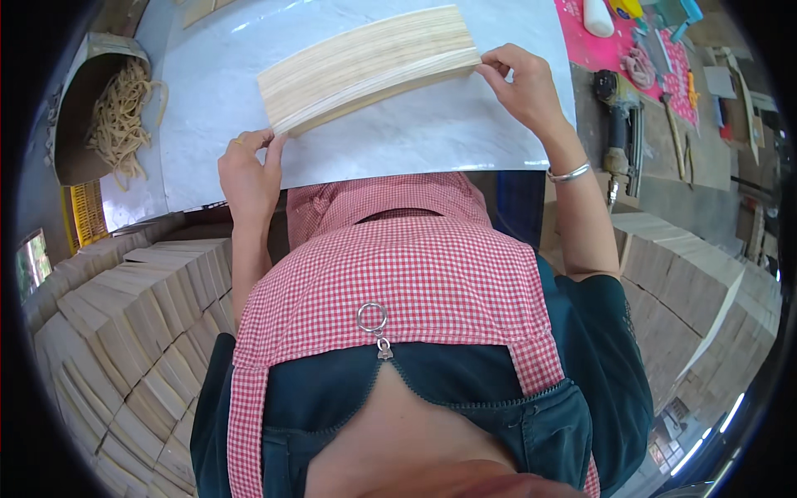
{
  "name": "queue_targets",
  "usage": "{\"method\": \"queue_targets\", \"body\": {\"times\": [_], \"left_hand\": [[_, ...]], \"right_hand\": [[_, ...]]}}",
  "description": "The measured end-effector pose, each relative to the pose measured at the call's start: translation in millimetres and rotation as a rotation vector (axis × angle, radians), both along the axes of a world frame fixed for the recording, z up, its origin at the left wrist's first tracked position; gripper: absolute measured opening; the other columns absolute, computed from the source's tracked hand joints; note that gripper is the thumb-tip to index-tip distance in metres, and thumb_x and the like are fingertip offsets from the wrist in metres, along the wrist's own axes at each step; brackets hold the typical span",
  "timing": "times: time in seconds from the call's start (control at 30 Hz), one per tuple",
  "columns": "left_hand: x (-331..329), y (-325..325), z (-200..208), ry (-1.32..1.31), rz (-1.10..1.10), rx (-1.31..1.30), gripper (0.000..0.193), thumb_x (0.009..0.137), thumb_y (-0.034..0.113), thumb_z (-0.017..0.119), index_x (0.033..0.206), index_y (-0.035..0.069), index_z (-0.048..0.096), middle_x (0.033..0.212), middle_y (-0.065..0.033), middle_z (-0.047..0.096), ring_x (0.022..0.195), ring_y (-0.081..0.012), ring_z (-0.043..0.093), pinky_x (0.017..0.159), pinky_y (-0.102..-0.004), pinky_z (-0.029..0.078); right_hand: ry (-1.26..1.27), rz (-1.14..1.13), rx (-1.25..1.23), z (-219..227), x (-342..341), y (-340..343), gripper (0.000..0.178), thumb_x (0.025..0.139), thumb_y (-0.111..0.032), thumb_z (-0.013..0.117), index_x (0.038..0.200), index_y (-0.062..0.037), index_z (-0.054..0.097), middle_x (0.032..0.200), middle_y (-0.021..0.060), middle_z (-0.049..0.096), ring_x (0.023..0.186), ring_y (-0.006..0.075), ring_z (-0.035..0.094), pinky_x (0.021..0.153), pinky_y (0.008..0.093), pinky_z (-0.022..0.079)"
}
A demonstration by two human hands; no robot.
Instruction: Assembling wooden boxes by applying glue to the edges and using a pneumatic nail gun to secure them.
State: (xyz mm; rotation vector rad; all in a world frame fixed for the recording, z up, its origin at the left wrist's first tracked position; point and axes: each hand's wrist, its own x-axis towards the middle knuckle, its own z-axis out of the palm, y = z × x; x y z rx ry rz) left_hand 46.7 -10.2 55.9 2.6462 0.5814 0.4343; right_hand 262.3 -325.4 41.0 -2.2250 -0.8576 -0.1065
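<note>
A pale wooden board piece [369,62] with a raised or folded near edge lies tilted over the white-grey worktable [465,133]. Its left end is lower in the picture than its right end. My left hand [249,170] pinches the near left corner between thumb and fingers. At the near right corner my right hand [523,83], below which a silver bracelet sits on the wrist, grips the wood with thumb and curled fingers. Whether the piece is one part or several joined boards, I cannot tell.
At the left a metal bin [79,124] holds tangled pale strips [124,116]. Stacked wooden pieces [116,324] rise on the left, with more stacked wood [681,282] on the right. A black pneumatic tool [617,124] lies right of the table, near a pink cloth [581,41] bearing a white bottle [598,18].
</note>
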Motion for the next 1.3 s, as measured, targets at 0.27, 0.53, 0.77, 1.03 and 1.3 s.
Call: {"method": "queue_targets", "body": {"times": [0.27, 0.53, 0.77, 1.03, 1.3], "left_hand": [[1, 6, 2, 0.001, 0.012, -0.026, 0.017, 0.084, 0.011, 0.074, 0.095, -0.002, 0.074, 0.090, -0.0121, 0.073, 0.078, -0.0259, 0.065, 0.073, -0.0344, 0.051], [10, 32, 29, 0.233, -0.011, 0.099, 0.027, 0.082, 0.018, 0.078, 0.101, 0.000, 0.072, 0.097, -0.0117, 0.072, 0.082, -0.0273, 0.066, 0.076, -0.0352, 0.051], [96, -33, 52, -0.031, -0.561, 0.289, 0.038, 0.075, 0.037, 0.083, 0.094, 0.009, 0.065, 0.142, -0.0140, 0.054, 0.129, -0.0346, 0.050, 0.106, -0.0469, 0.039], [161, -75, 10, 0.012, -0.730, 0.120, 0.044, 0.064, 0.032, 0.087, 0.086, 0.009, 0.056, 0.144, -0.0185, 0.050, 0.129, -0.0374, 0.047, 0.111, -0.0473, 0.033], [163, -77, -7, -0.012, -0.671, -0.021, 0.043, 0.060, 0.026, 0.084, 0.081, 0.010, 0.051, 0.140, -0.0179, 0.052, 0.126, -0.0364, 0.047, 0.109, -0.0475, 0.032]], "right_hand": [[0.021, 0.117, -0.040, -4, 7, -6, 0.007, 0.082, 0.001, 0.070, 0.089, -0.0001, 0.070, 0.077, 0.0043, 0.066, 0.061, 0.0145, 0.052, 0.058, 0.0271, 0.044], [-0.007, 0.035, 0.064, 0, 2, 6, 0.010, 0.085, -0.002, 0.068, 0.094, 0.0000, 0.072, 0.082, 0.0060, 0.067, 0.064, 0.0167, 0.055, 0.061, 0.0289, 0.047], [-0.036, -0.205, 0.283, -14, 26, 46, 0.016, 0.085, -0.014, 0.067, 0.091, -0.0023, 0.075, 0.081, 0.0088, 0.066, 0.066, 0.0244, 0.061, 0.064, 0.0346, 0.051], [0.055, -0.276, 0.184, -24, 26, 66, 0.017, 0.084, -0.017, 0.067, 0.089, -0.0017, 0.074, 0.084, 0.0098, 0.065, 0.068, 0.0257, 0.062, 0.064, 0.0343, 0.052], [0.013, -0.272, 0.189, -24, 25, 70, 0.017, 0.084, -0.016, 0.068, 0.090, -0.0011, 0.073, 0.085, 0.0099, 0.065, 0.070, 0.0257, 0.062, 0.065, 0.0334, 0.052]]}}
